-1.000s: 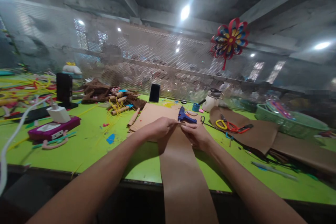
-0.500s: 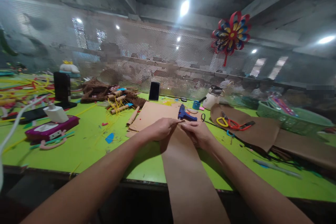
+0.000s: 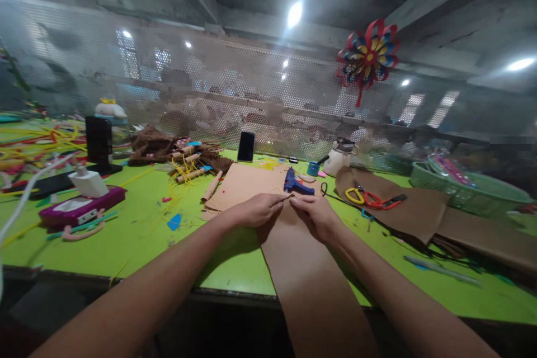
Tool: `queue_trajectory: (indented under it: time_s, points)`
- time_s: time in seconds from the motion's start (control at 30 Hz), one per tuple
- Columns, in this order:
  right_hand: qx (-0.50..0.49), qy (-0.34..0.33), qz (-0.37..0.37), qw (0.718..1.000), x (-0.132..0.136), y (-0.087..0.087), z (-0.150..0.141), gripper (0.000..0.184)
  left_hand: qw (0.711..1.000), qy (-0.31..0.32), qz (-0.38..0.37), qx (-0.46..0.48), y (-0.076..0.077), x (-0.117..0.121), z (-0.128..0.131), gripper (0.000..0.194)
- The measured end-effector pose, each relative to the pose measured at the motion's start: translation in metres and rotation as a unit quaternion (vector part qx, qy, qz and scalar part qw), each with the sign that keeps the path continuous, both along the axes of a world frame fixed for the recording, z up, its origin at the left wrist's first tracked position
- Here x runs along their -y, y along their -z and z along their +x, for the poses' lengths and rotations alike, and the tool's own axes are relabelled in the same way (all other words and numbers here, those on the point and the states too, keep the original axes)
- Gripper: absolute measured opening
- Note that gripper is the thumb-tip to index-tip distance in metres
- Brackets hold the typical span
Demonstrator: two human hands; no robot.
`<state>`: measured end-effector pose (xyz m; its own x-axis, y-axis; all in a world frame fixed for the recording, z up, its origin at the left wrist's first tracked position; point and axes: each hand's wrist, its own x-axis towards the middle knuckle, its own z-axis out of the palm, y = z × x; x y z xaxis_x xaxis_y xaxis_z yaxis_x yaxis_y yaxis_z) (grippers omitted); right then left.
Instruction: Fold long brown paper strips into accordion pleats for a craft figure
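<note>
A long strip of brown paper [image 3: 312, 279] runs from my fingers down over the table's front edge. My left hand [image 3: 262, 210] pinches its far end from the left, thumb and fingers together. My right hand [image 3: 316, 213] pinches the same end from the right, its fingertips close to the left ones. The paper's edge looks folded or gathered between them; the exact fold is too small to make out. Just beyond my fingertips a blue glue gun [image 3: 297, 182] lies on a flat sheet of brown paper [image 3: 247, 179].
On the right lie scissors [image 3: 373, 199] with red and yellow handles, more brown paper [image 3: 411, 207] and a green basket [image 3: 470, 190]. At the left are a purple power strip [image 3: 81, 207] and a phone on a stand [image 3: 99, 140]. Rolled paper pieces [image 3: 213, 185] lie beyond my left hand.
Both hands have lowered slightly toward me, still pinching the paper. The hanging part of the strip has swung a little to the right.
</note>
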<state>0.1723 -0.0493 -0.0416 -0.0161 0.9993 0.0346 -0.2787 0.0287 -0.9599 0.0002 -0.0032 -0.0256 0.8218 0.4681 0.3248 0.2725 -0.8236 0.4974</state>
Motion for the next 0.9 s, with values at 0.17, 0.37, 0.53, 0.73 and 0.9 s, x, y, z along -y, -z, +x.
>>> queue_trajectory:
  time_s: [0.17, 0.37, 0.53, 0.73, 0.9]
  points:
    - [-0.005, -0.002, 0.003, 1.000, 0.000, 0.000, 0.000, 0.022, 1.000, -0.027, -0.012, -0.008, 0.004, -0.003, 0.001, 0.037]
    - [-0.009, -0.003, 0.027, 1.000, 0.001, 0.001, -0.004, 0.029, 0.999, -0.030, -0.016, 0.000, 0.000, 0.004, 0.001, 0.036]
    - [-0.004, 0.021, 0.044, 0.999, 0.000, 0.000, -0.004, 0.027, 0.997, -0.076, -0.003, 0.014, 0.001, 0.005, 0.005, 0.035]
    - [0.072, 0.045, 0.081, 0.993, -0.001, -0.001, -0.001, 0.024, 0.996, -0.092, -0.009, 0.017, 0.004, 0.002, 0.006, 0.039]
    - [0.054, 0.045, 0.086, 0.994, 0.001, -0.001, -0.005, 0.023, 0.990, -0.135, 0.033, -0.016, 0.003, 0.008, 0.005, 0.039]
